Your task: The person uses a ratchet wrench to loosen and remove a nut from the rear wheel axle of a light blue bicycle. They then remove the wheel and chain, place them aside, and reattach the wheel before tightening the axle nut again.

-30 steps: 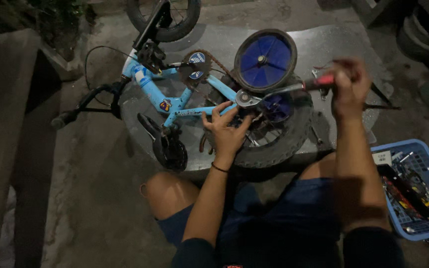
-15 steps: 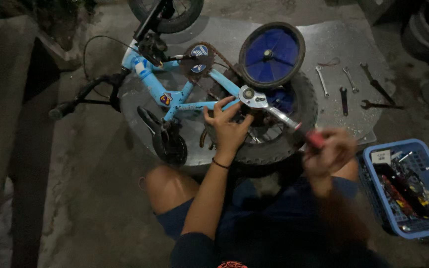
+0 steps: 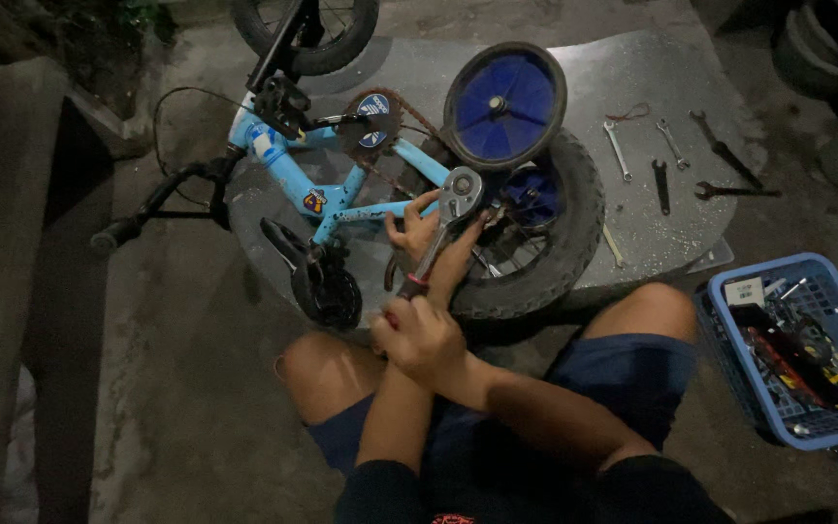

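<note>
**Ratchet wrench on the rear hub of a small blue bicycle**

The ratchet wrench (image 3: 436, 238) lies in the centre of the frame. Its long axis runs on a diagonal: the round head points to the upper right and sits at the rear hub, and the red handle end points to the lower left, toward the person. The right hand (image 3: 421, 340) is closed around this handle end. The left hand (image 3: 417, 229) is just beside the wrench shaft, with the fingers resting on the blue frame of the bicycle (image 3: 341, 189); I cannot tell if this grip is closed on something.

The bicycle lies on its side, front wheel at the upper edge of the frame and cut off there. The rear tyre (image 3: 560, 243) is half covered by the blue training wheel (image 3: 504, 105), so the hub nut itself is hidden. Several spanners (image 3: 666, 160) lie on the grey sheet (image 3: 632, 68) at the upper right. The contents of the blue basket (image 3: 729, 320) at the right edge are too dark to make out.

Half a second ago the handle pointed to the lower right; now it has swung to the lower left, and the right hand has come with it.
</note>
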